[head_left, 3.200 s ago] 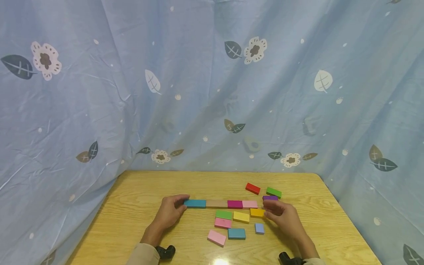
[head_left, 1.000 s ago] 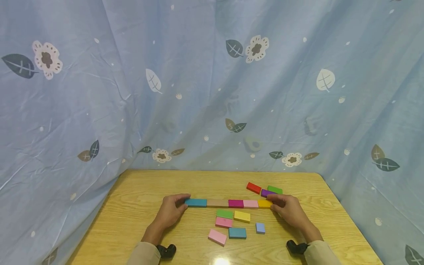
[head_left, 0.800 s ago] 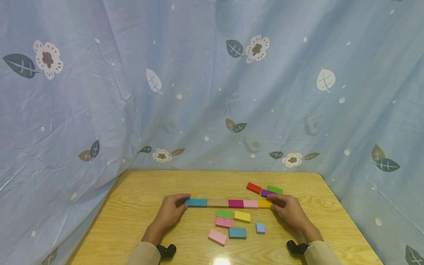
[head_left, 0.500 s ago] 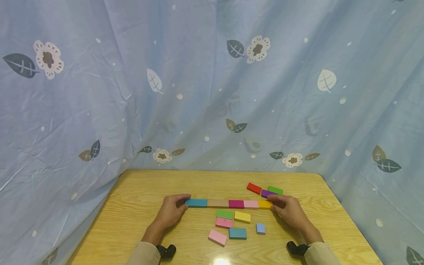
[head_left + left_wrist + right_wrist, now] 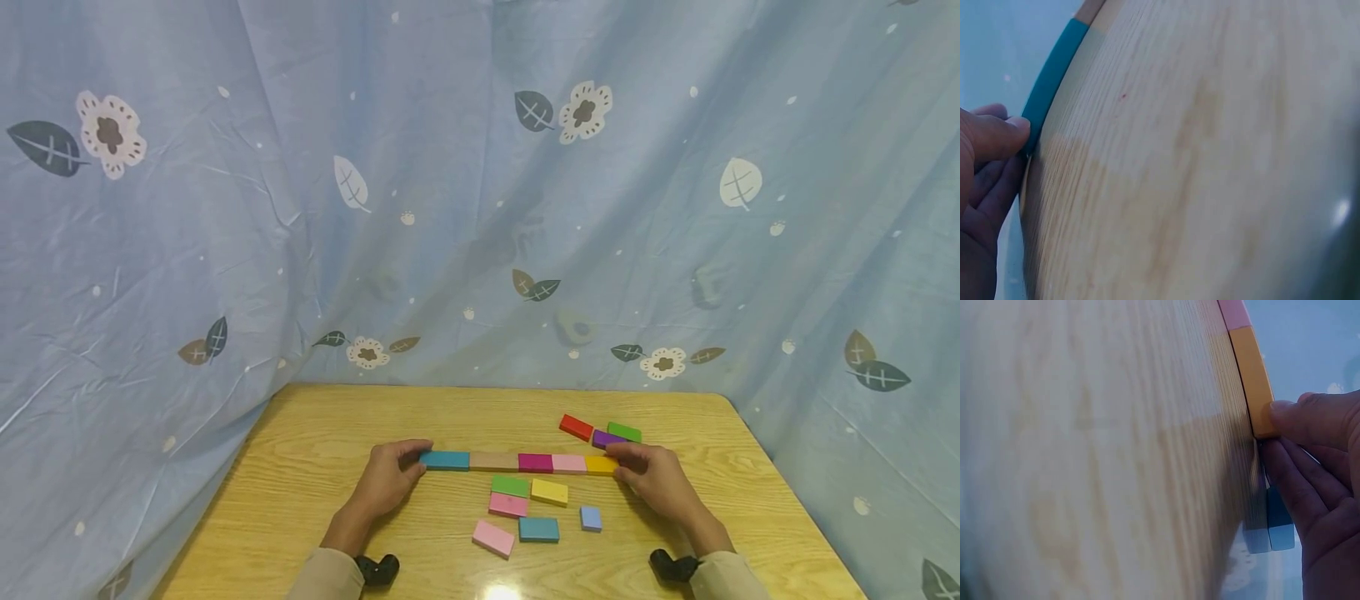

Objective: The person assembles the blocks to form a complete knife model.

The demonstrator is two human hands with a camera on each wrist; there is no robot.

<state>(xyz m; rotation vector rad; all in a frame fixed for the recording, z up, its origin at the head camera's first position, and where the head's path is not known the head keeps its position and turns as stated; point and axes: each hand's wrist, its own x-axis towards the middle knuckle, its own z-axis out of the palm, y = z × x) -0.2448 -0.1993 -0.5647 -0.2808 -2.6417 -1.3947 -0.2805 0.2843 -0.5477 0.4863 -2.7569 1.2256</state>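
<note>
A straight row of flat wooden blocks lies across the table: a blue block (image 5: 447, 461), a tan block (image 5: 493, 462), a magenta block (image 5: 535, 463), a light pink block (image 5: 569, 464) and an orange block (image 5: 600, 466). My left hand (image 5: 386, 479) holds the blue block's outer end, the thumb (image 5: 1017, 128) against its side in the left wrist view. At the other end, my right hand (image 5: 660, 481) pinches the orange block, with the thumb (image 5: 1286, 414) at its corner. Fingers hide the orange block's far tip.
Behind the right hand lie red (image 5: 576, 427), purple (image 5: 609, 439) and green (image 5: 625, 432) blocks. In front of the row are green (image 5: 510, 485), yellow (image 5: 550, 492), pink (image 5: 508, 505), light pink (image 5: 492, 539), teal (image 5: 538, 529) and small light-blue (image 5: 591, 518) blocks. A curtain (image 5: 480, 208) hangs behind the table.
Over three seconds, the orange block went from in front of the row to its right end with the right hand. The purple block shifted back and left. The last second shows no visible movement.
</note>
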